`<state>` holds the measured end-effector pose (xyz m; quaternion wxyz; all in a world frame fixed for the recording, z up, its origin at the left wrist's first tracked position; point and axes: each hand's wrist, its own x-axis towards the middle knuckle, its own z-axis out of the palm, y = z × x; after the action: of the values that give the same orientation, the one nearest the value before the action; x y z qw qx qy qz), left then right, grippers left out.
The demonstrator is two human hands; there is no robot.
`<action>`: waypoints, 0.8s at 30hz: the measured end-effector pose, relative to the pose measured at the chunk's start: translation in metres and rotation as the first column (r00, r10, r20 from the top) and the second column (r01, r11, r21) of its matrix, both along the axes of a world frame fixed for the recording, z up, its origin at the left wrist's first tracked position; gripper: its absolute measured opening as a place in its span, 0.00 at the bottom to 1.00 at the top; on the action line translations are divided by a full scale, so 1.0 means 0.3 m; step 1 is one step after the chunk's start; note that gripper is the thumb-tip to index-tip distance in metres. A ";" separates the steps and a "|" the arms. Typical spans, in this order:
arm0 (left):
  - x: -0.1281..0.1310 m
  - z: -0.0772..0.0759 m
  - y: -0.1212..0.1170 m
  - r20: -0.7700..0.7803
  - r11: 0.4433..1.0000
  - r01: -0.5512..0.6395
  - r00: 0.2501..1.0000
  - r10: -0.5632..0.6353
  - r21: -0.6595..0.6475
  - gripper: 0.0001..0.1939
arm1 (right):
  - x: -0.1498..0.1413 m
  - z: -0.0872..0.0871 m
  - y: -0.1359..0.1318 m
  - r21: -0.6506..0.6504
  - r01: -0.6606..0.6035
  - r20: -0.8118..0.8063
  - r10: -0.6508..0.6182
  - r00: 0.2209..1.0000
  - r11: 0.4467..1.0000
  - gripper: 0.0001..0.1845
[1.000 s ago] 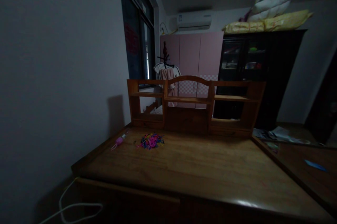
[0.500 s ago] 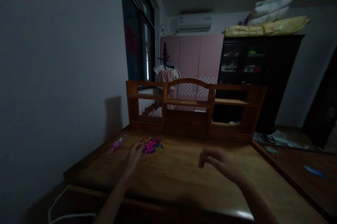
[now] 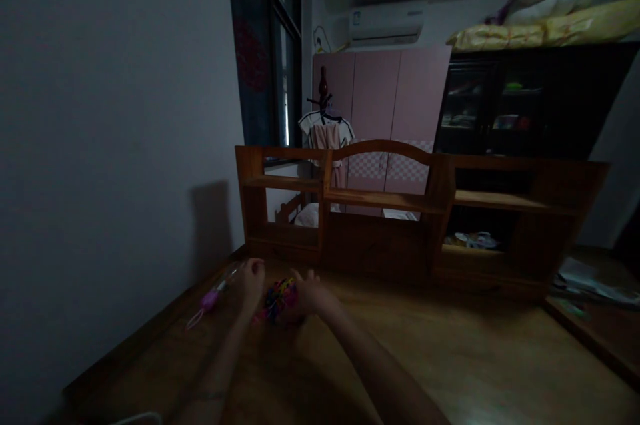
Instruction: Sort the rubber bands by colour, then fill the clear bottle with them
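A loose heap of small, thin, brightly coloured pieces [image 3: 281,295], pink, blue and yellow, lies on the wooden desktop [image 3: 400,332]; dimness hides their exact kind. My left hand [image 3: 253,280] is just left of the heap, its fingers curled in toward the thumb. Whether something small is pinched there, I cannot make out. On the heap's right side is my right hand [image 3: 311,293], its fingers somewhat apart and partly over the pieces. A pink object with a looped strap [image 3: 209,300] and a slim clear part lies left of my left hand, near the wall.
A wooden shelf unit [image 3: 380,197] spans the back of the desk. The pale wall [image 3: 125,165] borders the left side. Papers [image 3: 593,282] lie off to the right. Behind stand a pink wardrobe [image 3: 373,95] and a dark cabinet [image 3: 565,98].
My right hand has swung left across the desk to the heap. My left hand has shifted off the heap's left edge. The heap looks more gathered, and the view has moved closer.
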<state>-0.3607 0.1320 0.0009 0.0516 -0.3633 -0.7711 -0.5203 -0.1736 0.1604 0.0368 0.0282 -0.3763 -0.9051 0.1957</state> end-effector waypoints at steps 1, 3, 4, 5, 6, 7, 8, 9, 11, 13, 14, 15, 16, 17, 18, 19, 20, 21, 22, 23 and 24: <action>0.001 -0.009 -0.004 -0.033 1.000 -0.011 0.999 0.010 -0.014 0.10 | -0.045 -0.003 0.007 0.023 0.012 0.044 -0.013 0.999 1.000 0.70; 0.007 -0.020 -0.011 -0.116 0.998 -0.032 0.993 0.026 -0.054 0.11 | -0.114 -0.013 0.019 0.065 0.032 0.122 -0.039 0.992 0.997 0.65; 0.010 -0.023 -0.014 -0.169 0.995 -0.047 0.985 0.032 -0.084 0.11 | -0.137 -0.019 0.025 0.080 0.033 0.148 -0.045 0.988 0.996 0.62; 0.012 -0.025 -0.016 -0.203 0.992 -0.062 0.978 0.039 -0.107 0.12 | -0.154 -0.024 0.030 0.089 0.031 0.163 -0.046 0.986 0.996 0.60; 0.012 -0.026 -0.017 -0.226 0.989 -0.078 0.973 0.048 -0.123 0.13 | -0.165 -0.029 0.036 0.094 0.024 0.166 -0.039 0.985 0.995 0.59; 0.010 -0.025 -0.019 -0.234 0.987 -0.093 0.970 0.060 -0.133 0.14 | -0.173 -0.033 0.041 0.098 0.013 0.163 -0.029 0.986 0.995 0.58; 0.007 -0.025 -0.021 -0.228 0.985 -0.106 0.971 0.074 -0.134 0.15 | -0.178 -0.036 0.047 0.102 0.002 0.158 -0.019 0.987 0.995 0.56; 0.004 -0.024 -0.022 -0.218 0.984 -0.118 0.972 0.087 -0.131 0.15 | -0.181 -0.038 0.052 0.103 -0.009 0.153 -0.007 0.988 0.995 0.53; -0.002 -0.021 -0.026 -0.206 0.982 -0.138 0.972 0.110 -0.126 0.16 | -0.184 -0.040 0.063 0.097 -0.030 0.147 0.016 0.989 0.995 0.45; -0.004 -0.017 -0.029 -0.197 0.981 -0.150 0.973 0.125 -0.121 0.16 | -0.184 -0.035 0.076 0.083 -0.052 0.137 0.040 0.990 0.995 0.35; -0.003 -0.015 -0.031 -0.191 0.981 -0.154 0.973 0.129 -0.120 0.15 | -0.183 -0.030 0.083 0.076 -0.063 0.127 0.053 0.990 0.995 0.31; -0.002 -0.013 -0.033 -0.186 0.980 -0.157 0.974 0.133 -0.120 0.15 | -0.180 -0.022 0.090 0.068 -0.074 0.116 0.065 0.991 0.995 0.27; 0.000 -0.012 -0.034 -0.180 0.980 -0.159 0.974 0.136 -0.122 0.15 | -0.175 -0.011 0.099 0.063 -0.085 0.100 0.078 0.992 0.994 0.25; 0.002 -0.010 -0.036 -0.173 0.979 -0.161 0.975 0.139 -0.124 0.15 | -0.168 0.002 0.109 0.059 -0.096 0.082 0.092 0.992 0.994 0.23; 0.004 -0.009 -0.038 -0.166 0.978 -0.163 0.976 0.141 -0.127 0.15 | -0.160 0.018 0.119 0.056 -0.108 0.060 0.105 0.993 0.993 0.22; 0.006 -0.007 -0.040 -0.160 0.978 -0.164 0.977 0.143 -0.129 0.15 | -0.151 0.034 0.131 0.056 -0.119 0.034 0.117 0.993 0.991 0.20; 0.007 -0.006 -0.042 -0.153 0.978 -0.164 0.978 0.144 -0.131 0.15 | -0.140 0.050 0.142 0.057 -0.127 0.006 0.127 0.992 0.990 0.20; 0.008 -0.005 -0.044 -0.147 0.978 -0.163 0.979 0.143 -0.133 0.15 | -0.130 0.065 0.153 0.058 -0.132 -0.021 0.133 0.991 0.990 0.20; 0.009 -0.004 -0.046 -0.142 0.978 -0.161 0.980 0.142 -0.135 0.15 | -0.120 0.077 0.164 0.059 -0.135 -0.046 0.137 0.989 0.989 0.20; 0.010 -0.003 -0.047 -0.137 0.978 -0.157 0.981 0.139 -0.136 0.16 | -0.110 0.087 0.173 0.059 -0.135 -0.067 0.139 0.988 0.989 0.20; 0.011 -0.002 -0.048 -0.133 0.978 -0.154 0.982 0.136 -0.138 0.16 | -0.103 0.093 0.181 0.059 -0.133 -0.084 0.138 0.987 0.989 0.20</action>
<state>-0.3575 0.1175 0.0002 0.1095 -0.3402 -0.8273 -0.4334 -0.2045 0.2148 0.0648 0.0648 -0.3041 -0.9314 0.1894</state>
